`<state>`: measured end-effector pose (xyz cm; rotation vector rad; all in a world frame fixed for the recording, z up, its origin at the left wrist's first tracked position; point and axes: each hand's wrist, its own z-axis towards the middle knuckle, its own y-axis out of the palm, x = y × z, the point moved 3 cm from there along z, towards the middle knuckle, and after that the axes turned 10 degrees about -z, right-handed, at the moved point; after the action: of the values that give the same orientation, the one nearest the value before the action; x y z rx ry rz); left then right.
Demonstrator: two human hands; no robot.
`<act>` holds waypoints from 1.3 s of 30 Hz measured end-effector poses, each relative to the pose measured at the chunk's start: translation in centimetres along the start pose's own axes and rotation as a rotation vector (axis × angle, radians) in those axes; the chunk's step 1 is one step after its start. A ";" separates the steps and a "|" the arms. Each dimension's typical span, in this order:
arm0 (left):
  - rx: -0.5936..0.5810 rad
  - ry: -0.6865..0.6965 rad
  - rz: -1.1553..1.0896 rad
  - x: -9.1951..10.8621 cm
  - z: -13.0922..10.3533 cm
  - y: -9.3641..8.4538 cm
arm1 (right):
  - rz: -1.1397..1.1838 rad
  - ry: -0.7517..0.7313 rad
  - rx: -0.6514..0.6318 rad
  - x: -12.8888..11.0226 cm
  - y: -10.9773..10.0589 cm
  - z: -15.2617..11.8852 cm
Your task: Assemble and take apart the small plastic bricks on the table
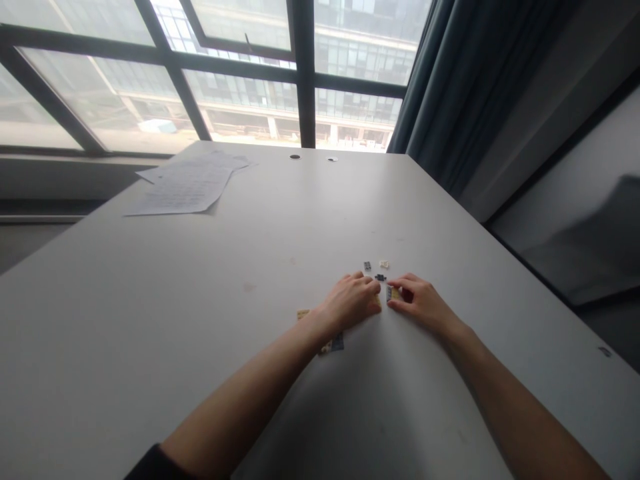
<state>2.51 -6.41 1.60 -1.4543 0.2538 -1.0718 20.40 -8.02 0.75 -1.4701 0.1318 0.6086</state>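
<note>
My right hand (417, 298) pinches a small grey and tan toy-brick piece (393, 293) between thumb and fingers, low over the table. Just left of it, my left hand (354, 297) is closed with curled fingers on a tan brick piece (379, 301), mostly hidden by the fingers. Between and beyond the hands lie a small dark piece (381, 277), a dark grey studded piece (367, 265) and a cream piece (384, 264). Partly covered by my left forearm are a tan piece (302, 313) and a dark grey piece (337, 343).
The white table (200, 300) reaches to the window. Printed papers (190, 183) lie at its far left. Two round holes are near the back edge. A dark curtain (450, 100) hangs at right, and a small dark item (605, 351) is by the right edge.
</note>
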 end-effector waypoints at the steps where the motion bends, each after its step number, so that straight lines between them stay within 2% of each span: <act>1: 0.000 0.002 -0.002 0.0 -0.1 0.0 | 0.006 0.000 -0.003 0.1 0.0 0.0; 11: 0.027 -0.036 -0.015 -1.0 -1.3 -0.3 | 0.072 -0.001 0.000 0.4 0.1 0.1; 24: 0.053 -0.049 -0.055 -0.8 -1.2 -0.3 | 0.100 -0.026 0.018 0.1 0.4 0.0; 27: 0.099 -0.058 -0.091 -0.7 -1.8 -1.2 | 0.081 -0.043 0.072 0.1 0.2 0.0; 31: 0.280 -0.088 -0.226 -1.1 -4.3 -5.1 | 0.045 -0.072 0.181 -0.6 -0.4 -0.3; 34: 0.294 -0.179 -0.245 -2.2 -7.4 -7.9 | 0.048 -0.129 0.168 -2.5 -0.5 -0.8; 36: 0.271 -0.187 -0.230 -2.8 -9.8 -8.8 | 0.073 -0.180 0.106 -4.4 -0.1 -1.3; 39: 0.227 -0.168 -0.194 -3.4 -13.0 -8.4 | 0.111 -0.225 0.002 -7.5 1.2 -2.0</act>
<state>-12.29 -10.85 5.05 -1.3733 -0.1280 -1.0873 14.04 -12.21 2.81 -1.3889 0.0376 0.8594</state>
